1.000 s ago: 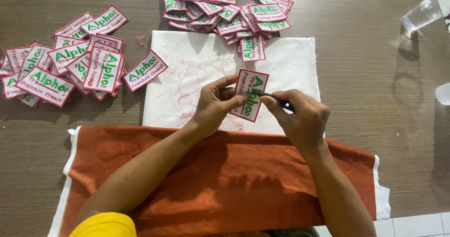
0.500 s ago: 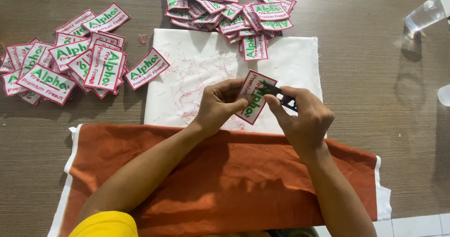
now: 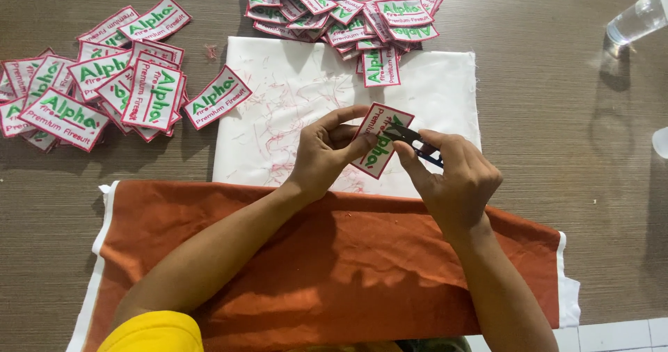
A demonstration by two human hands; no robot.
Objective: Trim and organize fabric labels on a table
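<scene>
Since the frame a second ago the embroidered patch (image 3: 379, 140) has tilted further, its long side now running down towards the person; the right hand (image 3: 456, 178) has brought the small black snips (image 3: 416, 143) in over the patch's right edge, where before they sat just off its side; the left hand (image 3: 327, 150) has kept its place.

The left hand pinches the patch between thumb and fingers at its left edge, holding it lifted above the white cloth (image 3: 292, 94); the right hand is closed around the snips, their dark tips touching the patch.

A loose heap of like patches (image 3: 104, 88) lies to the left on the wooden table (image 3: 557, 115); one patch (image 3: 217, 97) from it overlaps the cloth's left corner; a second pile (image 3: 341, 8) lies at the far edge, spilling onto the cloth's top. A clear plastic bottle (image 3: 633, 21) lies at the far right, well apart. An orange-brown fabric (image 3: 334, 254) with a white selvedge spreads under both forearms, covering the cloth's near edge.

The patches are flat rectangles, white-faced with green stitched lettering and red borders; the white cloth is strewn with fine red thread clippings; the table is dull brown, grained.
</scene>
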